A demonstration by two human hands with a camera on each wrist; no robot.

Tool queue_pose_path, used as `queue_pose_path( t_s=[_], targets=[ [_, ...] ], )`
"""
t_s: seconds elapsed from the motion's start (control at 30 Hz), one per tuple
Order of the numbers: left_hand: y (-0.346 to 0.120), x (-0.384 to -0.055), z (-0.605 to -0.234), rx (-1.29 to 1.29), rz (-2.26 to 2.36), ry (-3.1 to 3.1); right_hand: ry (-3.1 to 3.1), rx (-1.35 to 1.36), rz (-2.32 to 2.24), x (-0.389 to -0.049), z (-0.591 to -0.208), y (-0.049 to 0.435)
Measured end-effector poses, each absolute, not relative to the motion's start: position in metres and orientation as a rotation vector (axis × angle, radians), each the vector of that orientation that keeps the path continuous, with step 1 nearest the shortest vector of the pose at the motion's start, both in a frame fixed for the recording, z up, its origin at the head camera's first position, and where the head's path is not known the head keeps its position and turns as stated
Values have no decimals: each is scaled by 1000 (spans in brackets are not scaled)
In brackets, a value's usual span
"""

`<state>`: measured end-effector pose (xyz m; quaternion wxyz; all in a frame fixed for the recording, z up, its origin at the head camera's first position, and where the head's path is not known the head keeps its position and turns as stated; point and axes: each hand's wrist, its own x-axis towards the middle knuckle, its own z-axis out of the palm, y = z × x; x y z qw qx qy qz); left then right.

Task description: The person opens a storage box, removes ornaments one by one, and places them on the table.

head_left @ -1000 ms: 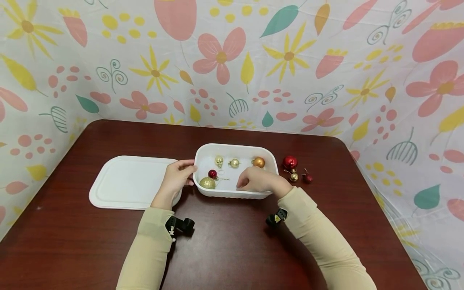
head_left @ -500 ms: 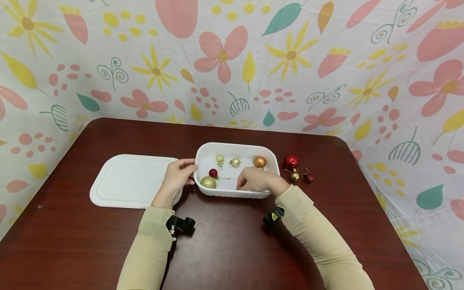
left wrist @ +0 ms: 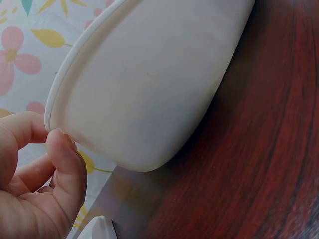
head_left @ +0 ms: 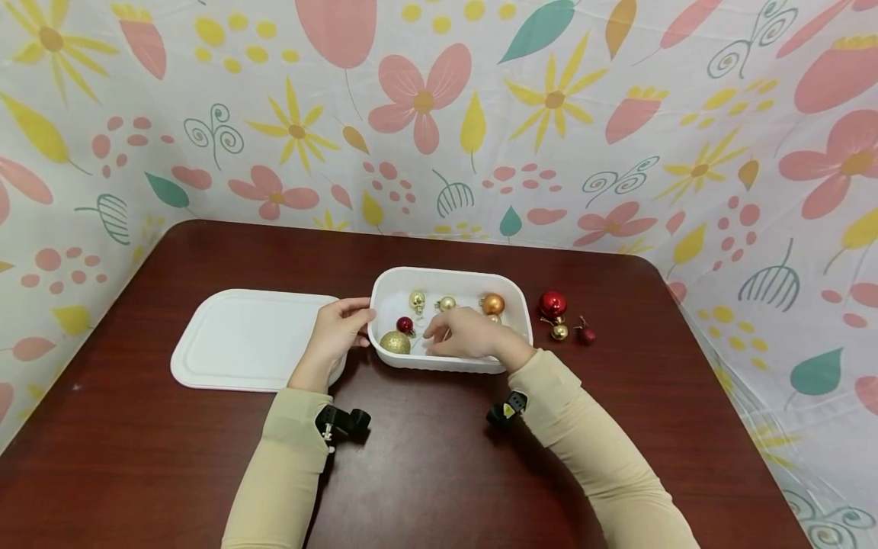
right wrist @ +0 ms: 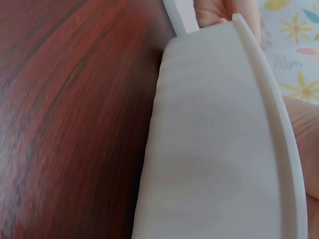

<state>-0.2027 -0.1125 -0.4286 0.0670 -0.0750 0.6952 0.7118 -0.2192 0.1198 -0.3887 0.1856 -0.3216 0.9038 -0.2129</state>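
Note:
A white plastic box (head_left: 439,365) stands on the table with several Christmas baubles inside. My left hand (head_left: 336,335) pinches its left rim; in the left wrist view the thumb (left wrist: 65,154) lies against the wall (left wrist: 149,89). My right hand (head_left: 473,334) reaches in over the front wall, thumb and forefinger apart, close to the red bauble (head_left: 405,325) and the large glittery gold bauble (head_left: 395,342). Two small gold baubles (head_left: 417,298) and an orange-gold one (head_left: 492,303) lie towards the back. Another gold bauble (head_left: 494,318) is mostly hidden behind the right hand.
Left of the box lies its white lid (head_left: 254,339), reaching under the left hand. To the right, on the dark wooden table (head_left: 411,473), sit a shiny red bauble (head_left: 552,303), a small gold one (head_left: 559,332) and a dark red one (head_left: 586,334). Patterned cloth (head_left: 439,99) hangs behind.
My right hand has shifted left inside the box and its fingers have spread. A gold bauble now shows behind it. The left hand stays on the rim.

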Motion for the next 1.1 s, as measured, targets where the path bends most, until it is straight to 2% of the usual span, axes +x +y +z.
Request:
queue_pose_path(
  t_s=[0.3, 0.73, 1.1],
  targets=[
    [-113, -204, -430, -215, 2146, 2091, 2488, -898, -768, -219, -392, 100],
    [-114, -203, -431, -214, 2143, 2092, 2531, -872, -711, -216, -396, 79],
    [-113, -202, -428, -216, 2138, 2098, 2582, -768, -821, -213, -395, 84]
  ],
)
